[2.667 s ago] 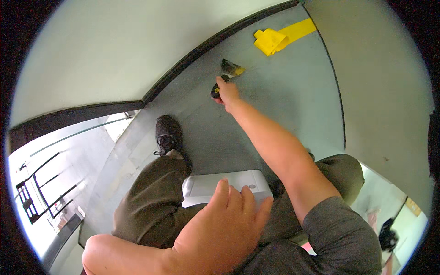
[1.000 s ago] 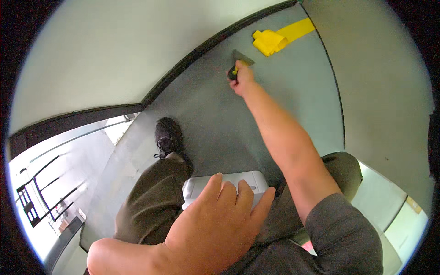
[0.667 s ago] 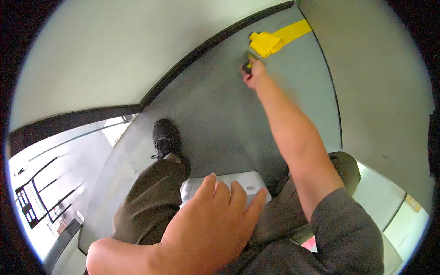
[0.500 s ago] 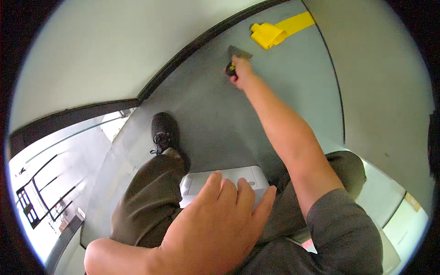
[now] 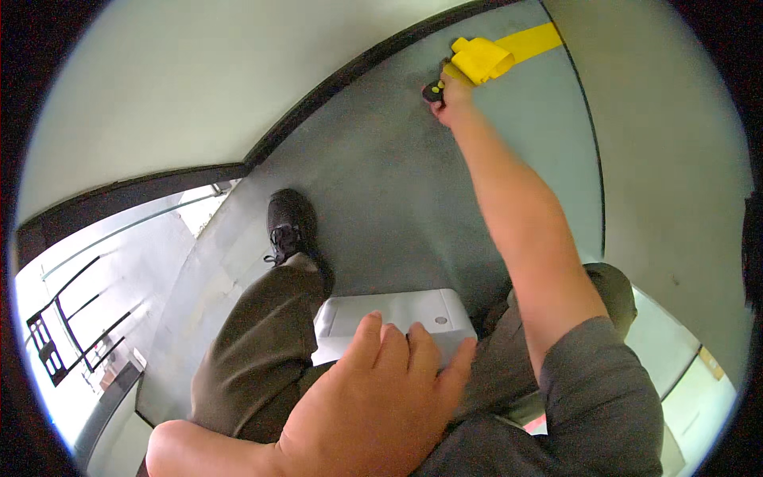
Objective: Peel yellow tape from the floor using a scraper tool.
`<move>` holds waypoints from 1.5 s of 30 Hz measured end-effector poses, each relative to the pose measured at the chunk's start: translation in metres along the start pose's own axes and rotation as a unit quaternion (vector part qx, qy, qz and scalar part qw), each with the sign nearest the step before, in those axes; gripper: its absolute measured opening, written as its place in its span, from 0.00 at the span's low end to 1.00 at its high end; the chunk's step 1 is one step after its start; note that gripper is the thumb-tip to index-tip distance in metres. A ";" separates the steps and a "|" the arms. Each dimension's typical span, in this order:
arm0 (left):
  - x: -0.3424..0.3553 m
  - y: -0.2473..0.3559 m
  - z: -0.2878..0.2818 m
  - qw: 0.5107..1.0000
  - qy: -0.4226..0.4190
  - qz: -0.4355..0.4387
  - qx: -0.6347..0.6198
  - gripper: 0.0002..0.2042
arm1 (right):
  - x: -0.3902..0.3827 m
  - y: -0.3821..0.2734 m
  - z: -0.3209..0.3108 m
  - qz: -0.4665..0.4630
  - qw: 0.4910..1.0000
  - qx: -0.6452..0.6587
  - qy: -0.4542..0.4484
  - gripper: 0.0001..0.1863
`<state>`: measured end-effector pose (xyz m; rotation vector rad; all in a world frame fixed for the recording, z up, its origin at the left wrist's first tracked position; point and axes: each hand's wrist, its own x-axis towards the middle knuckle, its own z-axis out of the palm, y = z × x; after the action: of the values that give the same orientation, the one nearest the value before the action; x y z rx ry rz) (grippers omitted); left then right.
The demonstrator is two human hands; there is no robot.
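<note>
My right hand [image 5: 451, 102] is stretched far out over the grey floor [image 5: 381, 183] and is shut on a small scraper with a black and yellow handle [image 5: 433, 90]. The tool's tip sits at the peeled, curled end of a yellow tape strip [image 5: 482, 57] stuck to the floor. My left hand [image 5: 373, 405] rests with fingers together on top of a white plastic box [image 5: 397, 318] between my knees.
My left leg in olive trousers ends in a black shoe [image 5: 288, 225] on the floor. A black skirting [image 5: 350, 71] runs along the pale wall. To the left, a glass edge shows railings [image 5: 71, 318] below.
My right hand with the scraper has slid back and forth along the floor, ending farther out at the yellow tape's curled end. My left hand has stayed on the white box.
</note>
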<state>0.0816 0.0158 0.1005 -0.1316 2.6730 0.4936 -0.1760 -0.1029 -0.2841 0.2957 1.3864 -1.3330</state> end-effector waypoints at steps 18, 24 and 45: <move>0.005 -0.008 0.000 0.998 0.002 0.011 -0.055 0.18 | -0.020 0.074 0.023 0.006 1.000 -0.028 0.012 0.14; 0.002 -0.009 0.003 0.997 0.028 0.001 -0.065 0.17 | 0.015 0.022 -0.024 -0.040 0.994 -0.074 0.072 0.15; 0.001 -0.007 0.005 0.998 0.019 0.016 -0.056 0.19 | -0.059 0.058 -0.001 0.013 0.992 -0.124 0.021 0.15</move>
<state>0.0843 0.0112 0.0934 -0.1320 2.6874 0.6572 -0.1118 -0.0542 -0.2673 0.1742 1.5599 -1.1233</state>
